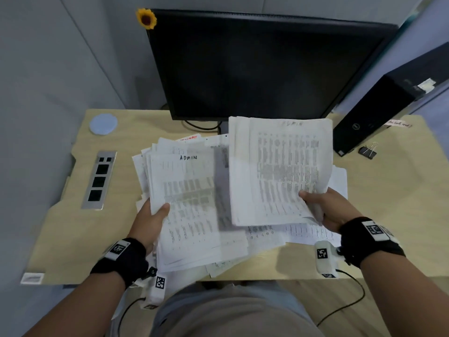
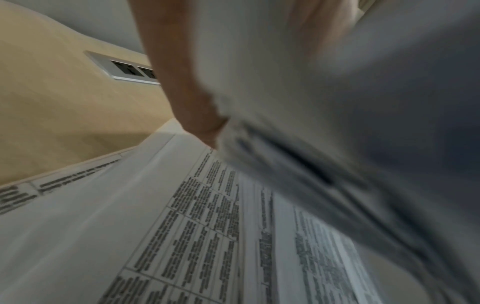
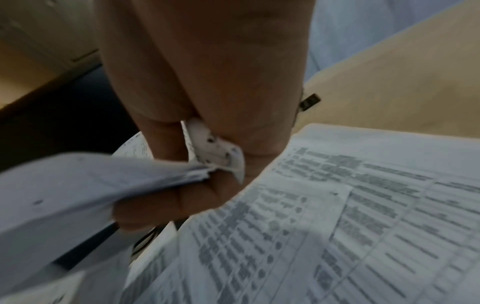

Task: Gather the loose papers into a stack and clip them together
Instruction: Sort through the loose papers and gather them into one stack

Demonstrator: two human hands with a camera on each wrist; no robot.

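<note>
A messy pile of printed papers (image 1: 267,234) covers the middle of the wooden desk (image 1: 126,171). My left hand (image 1: 151,221) grips a bundle of sheets (image 1: 187,205) marked "ADMIN" by its left edge, thumb on top. My right hand (image 1: 320,207) pinches a second bundle (image 1: 281,171) at its lower right corner and holds it above the pile. In the right wrist view the fingers (image 3: 166,144) clamp that bundle's corner (image 3: 202,170). The left wrist view shows a blurred held bundle (image 2: 324,102) above printed sheets (image 2: 207,226). A black binder clip (image 1: 368,151) lies at the right of the desk.
A dark monitor (image 1: 262,66) with a sunflower (image 1: 146,18) on its corner stands behind the papers. A black computer tower (image 1: 391,103) sits at the right. A socket panel (image 1: 99,180) and a round pale lid (image 1: 103,124) are at the left.
</note>
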